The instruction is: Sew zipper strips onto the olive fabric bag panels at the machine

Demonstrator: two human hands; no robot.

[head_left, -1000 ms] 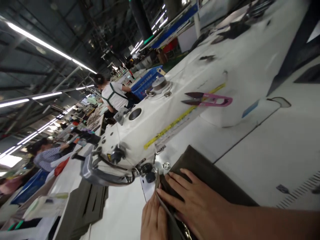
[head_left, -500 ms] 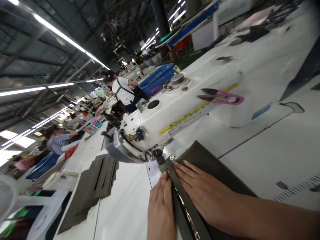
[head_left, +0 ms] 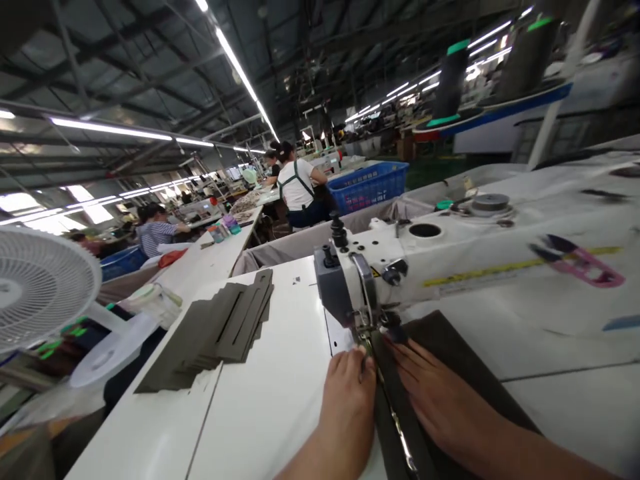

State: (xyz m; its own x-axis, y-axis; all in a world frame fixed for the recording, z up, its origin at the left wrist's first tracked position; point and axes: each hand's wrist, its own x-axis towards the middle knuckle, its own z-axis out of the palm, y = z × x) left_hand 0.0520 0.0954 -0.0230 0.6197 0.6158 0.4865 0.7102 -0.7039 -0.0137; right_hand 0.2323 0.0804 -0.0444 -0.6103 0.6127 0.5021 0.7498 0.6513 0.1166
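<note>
A zipper (head_left: 400,430) with shiny metal teeth and dark tape runs lengthwise toward the presser foot of a white sewing machine (head_left: 373,283). My left hand (head_left: 350,397) is at the zipper's left edge close to the foot, fingers bent and closed on the tape. To the right, my right hand (head_left: 445,397) lies flat with fingers stretched out, pressing the strip and the dark olive fabric (head_left: 465,360) beneath it. The needle area is partly hidden by the machine head and my fingertips.
Stacked olive cut pieces (head_left: 215,333) lie left on the white table (head_left: 270,407). Pink-handled thread snips (head_left: 580,260), blurred, rest on the machine arm. A white fan (head_left: 45,287) stands at far left. Beyond are a blue basket (head_left: 370,187) and people at other tables.
The view has levelled and swung left, bringing in the fan. My left hand's fingers have gone from straight to bent beside the zipper; my right hand remains flat on the fabric.
</note>
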